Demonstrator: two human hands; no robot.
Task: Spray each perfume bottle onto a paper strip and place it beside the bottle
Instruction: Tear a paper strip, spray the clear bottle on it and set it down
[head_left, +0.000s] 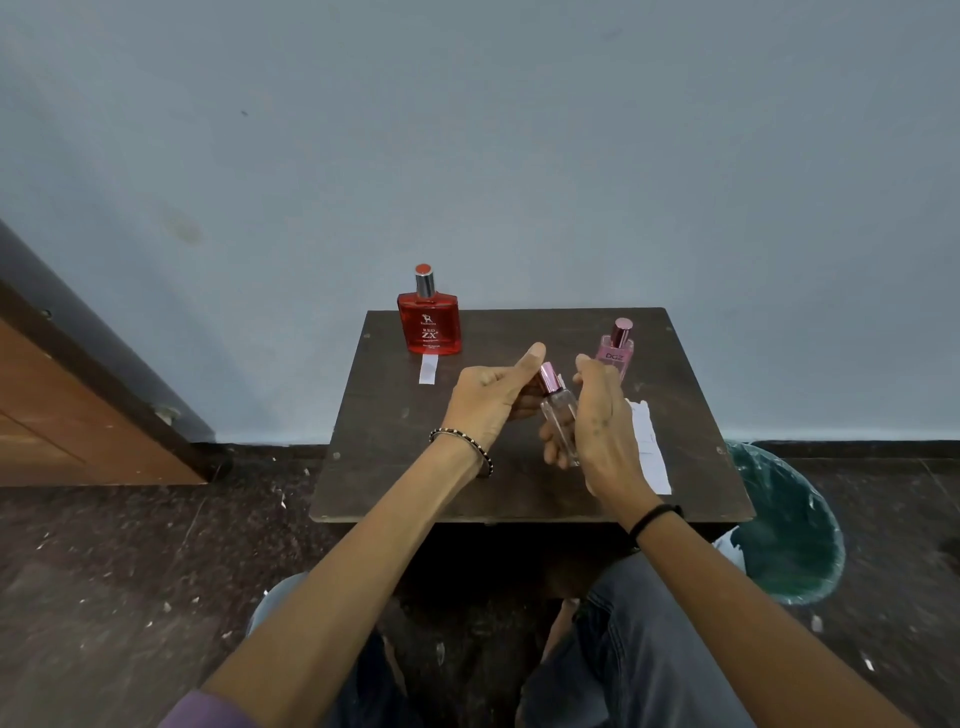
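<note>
My right hand (605, 431) is shut on a clear perfume bottle (561, 415) with a pink metallic cap, held tilted above the middle of the small dark table (415, 457). My left hand (488, 397) hovers just left of the cap, fingers curled, thumb pointing up; I see nothing in it. A red perfume bottle (429, 322) stands at the back left with a white paper strip (428, 369) lying in front of it. At the back right a pink perfume bottle (615, 348) stands upright. White paper (652, 452) lies on the table's right side, partly behind my right hand.
The table stands against a pale blue wall. A green bin (789, 525) with a plastic liner sits on the floor right of the table. A wooden door (78, 415) is at the left. The dark floor is littered with small white scraps.
</note>
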